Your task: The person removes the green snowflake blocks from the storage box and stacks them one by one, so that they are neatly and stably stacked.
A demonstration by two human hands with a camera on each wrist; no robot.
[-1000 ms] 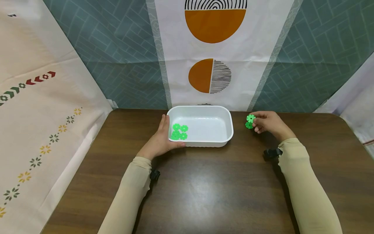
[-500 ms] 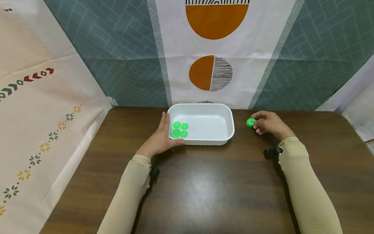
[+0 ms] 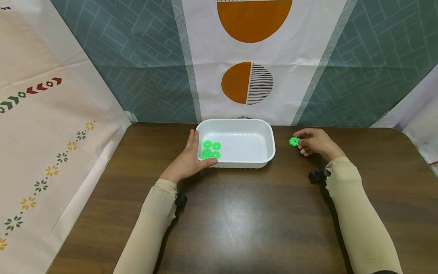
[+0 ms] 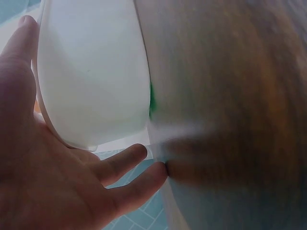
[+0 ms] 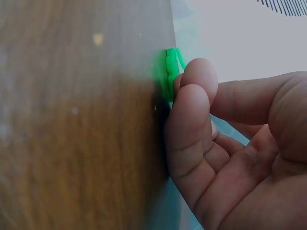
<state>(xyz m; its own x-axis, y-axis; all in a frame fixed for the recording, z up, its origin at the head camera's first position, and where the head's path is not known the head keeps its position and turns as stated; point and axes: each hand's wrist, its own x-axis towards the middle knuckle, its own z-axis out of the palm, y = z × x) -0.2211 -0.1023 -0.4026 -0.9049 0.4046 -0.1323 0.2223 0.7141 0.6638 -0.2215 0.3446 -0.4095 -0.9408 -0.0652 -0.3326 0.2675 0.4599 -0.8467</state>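
My left hand (image 3: 187, 161) rests against the left end of a white plastic tray (image 3: 253, 164), fingers straight along its side and thumb lying over the front rim. In the left wrist view, the tray's wall (image 4: 96, 72) sits between the thumb and the other fingers. Several green notched, flower-shaped discs (image 3: 216, 146) lie in the tray's left part. Right of the tray, my right hand (image 3: 316, 144) pinches green discs (image 3: 293, 141) close over the table. In the right wrist view these green discs (image 5: 170, 72) are stacked face to face, with a thin edge tilted away behind.
The brown wooden table (image 3: 232, 220) stretches in front of both arms. A patterned cloth (image 3: 171, 83) hangs right behind its back edge, and a pale cloth (image 3: 51, 144) stands along the left. Each wrist carries a small black camera (image 3: 319, 176).
The green discs at my right hand, earlier one above the other, now overlap as one. My left thumb has come up over the tray's front rim. The head view has shifted slightly.
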